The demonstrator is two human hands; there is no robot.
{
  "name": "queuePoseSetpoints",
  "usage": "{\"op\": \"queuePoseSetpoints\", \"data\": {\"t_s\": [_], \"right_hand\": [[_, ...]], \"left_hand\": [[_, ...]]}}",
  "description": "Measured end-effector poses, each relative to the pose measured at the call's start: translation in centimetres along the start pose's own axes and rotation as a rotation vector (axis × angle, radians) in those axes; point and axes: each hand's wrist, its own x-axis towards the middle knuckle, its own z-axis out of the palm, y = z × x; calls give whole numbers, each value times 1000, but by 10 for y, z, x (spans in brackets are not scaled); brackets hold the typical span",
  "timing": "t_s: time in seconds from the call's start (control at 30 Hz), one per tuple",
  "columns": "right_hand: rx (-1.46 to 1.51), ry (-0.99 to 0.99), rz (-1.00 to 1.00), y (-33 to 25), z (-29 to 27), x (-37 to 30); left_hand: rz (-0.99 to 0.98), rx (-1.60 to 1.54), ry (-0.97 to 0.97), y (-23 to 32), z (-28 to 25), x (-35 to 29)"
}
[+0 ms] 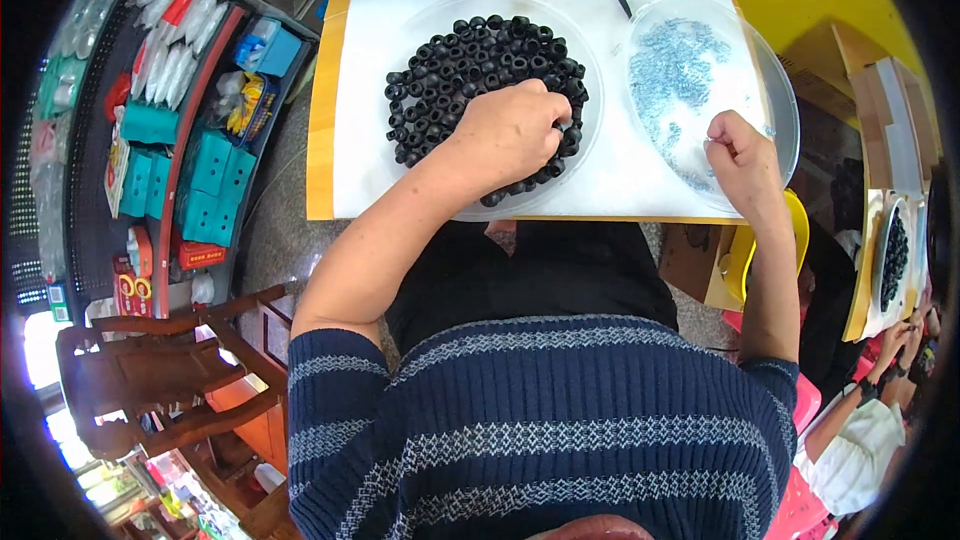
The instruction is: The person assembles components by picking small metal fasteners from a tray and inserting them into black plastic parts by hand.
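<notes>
Small black hollow ring-like parts (470, 65) are spread in a clear round tray (596, 90) on the white-topped table. My left hand (512, 132) rests over their right part with curled fingers; what they hold, if anything, is hidden. To the right, tiny bluish-grey pieces (672, 65) lie scattered in a second clear tray (788, 135). Above that tray's near right side is my right hand (742, 155), thumb and fingertips pinched together. Whatever sits in that pinch is too small to name.
A slim black object (622, 2) lies between the trays at the back. A yellow bin (798, 230) stands below the table's right edge. Shelves with teal boxes (210, 175) are at left, near a wooden chair (165, 380). A co-worker's hands (900, 340) show far right.
</notes>
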Motion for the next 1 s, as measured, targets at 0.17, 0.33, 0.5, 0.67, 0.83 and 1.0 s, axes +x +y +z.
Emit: {"op": "queuePoseSetpoints", "data": {"t_s": [0.17, 0.33, 0.5, 0.67, 0.83, 1.0], "right_hand": [[47, 21, -14, 1, -2, 3], [452, 7, -33, -27, 8, 3], [780, -215, -101, -74, 41, 14], [812, -319, -98, -115, 68, 22], [709, -313, -159, -126, 83, 30], [631, -329, -224, -132, 87, 32]], "left_hand": [[-58, -83, -57, -9, -8, -1], [-318, -1420, 54, -30, -16, -26], [-252, -1607, 140, -42, -11, -48], [-220, -1804, 134, -42, -7, -58], [-179, -1811, 113, -45, -4, -60], [-179, -1803, 107, -44, -3, -60]]}}
